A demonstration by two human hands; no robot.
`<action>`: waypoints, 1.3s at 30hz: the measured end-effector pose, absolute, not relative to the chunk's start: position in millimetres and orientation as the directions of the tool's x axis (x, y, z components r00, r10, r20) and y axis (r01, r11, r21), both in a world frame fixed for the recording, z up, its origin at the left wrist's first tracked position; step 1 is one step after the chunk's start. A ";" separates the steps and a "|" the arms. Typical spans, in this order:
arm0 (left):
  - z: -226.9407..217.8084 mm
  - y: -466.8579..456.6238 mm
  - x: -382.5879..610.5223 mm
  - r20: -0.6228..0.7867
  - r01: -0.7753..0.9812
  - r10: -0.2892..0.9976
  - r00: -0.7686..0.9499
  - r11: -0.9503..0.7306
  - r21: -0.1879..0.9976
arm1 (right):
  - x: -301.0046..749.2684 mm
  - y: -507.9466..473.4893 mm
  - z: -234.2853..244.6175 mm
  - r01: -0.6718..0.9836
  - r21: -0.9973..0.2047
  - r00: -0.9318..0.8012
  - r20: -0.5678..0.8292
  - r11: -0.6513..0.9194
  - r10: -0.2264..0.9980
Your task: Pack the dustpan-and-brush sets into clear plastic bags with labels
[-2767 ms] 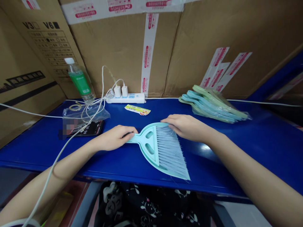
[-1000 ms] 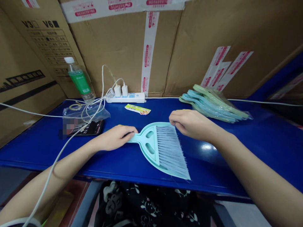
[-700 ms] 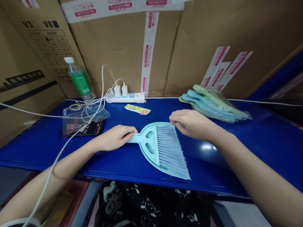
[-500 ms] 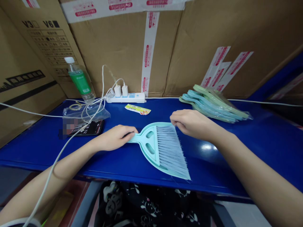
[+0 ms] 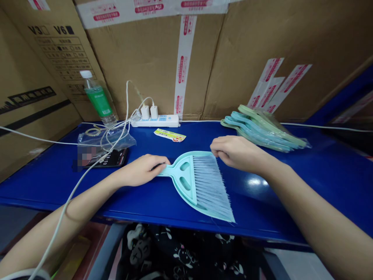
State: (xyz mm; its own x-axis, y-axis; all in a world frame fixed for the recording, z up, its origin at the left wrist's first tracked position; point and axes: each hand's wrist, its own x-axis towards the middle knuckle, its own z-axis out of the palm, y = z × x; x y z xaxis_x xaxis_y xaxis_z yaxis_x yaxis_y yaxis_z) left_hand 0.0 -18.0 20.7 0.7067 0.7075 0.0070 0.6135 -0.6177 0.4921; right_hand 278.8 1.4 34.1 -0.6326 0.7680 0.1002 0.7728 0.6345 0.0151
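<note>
Brush [image 5: 201,182] bristles lie fanned flat at the centre of the frame, on the blue table [image 5: 305,175], with the pale teal handle pointing left. The handle is gripped by the left hand [image 5: 142,170], fingers curled over it, apparently so the brush is kept from sliding. The right hand [image 5: 237,153] is closed in a pinch at the upper right corner of the bristles, seemingly on a few strands. A stack of similar brushes [image 5: 262,130] is seen at the right, a power strip [image 5: 155,121], a bottle [image 5: 97,99] and a phone [image 5: 112,158] at the left.
</note>
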 end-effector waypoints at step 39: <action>21.9 -18.4 0.2 -0.006 0.621 0.706 0.708 -0.619 0.482 | 281.4 4.8 21.1 0.719 0.033 -0.694 0.063 0.694 0.717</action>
State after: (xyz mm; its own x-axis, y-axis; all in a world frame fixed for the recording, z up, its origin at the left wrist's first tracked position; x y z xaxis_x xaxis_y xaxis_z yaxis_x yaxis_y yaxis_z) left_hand 0.2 -18.4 21.9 0.7081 0.7061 -0.0056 0.6206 -0.6186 0.4819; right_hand 281.4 4.8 21.1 -0.6943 0.7170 0.0628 0.7194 0.6938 0.0333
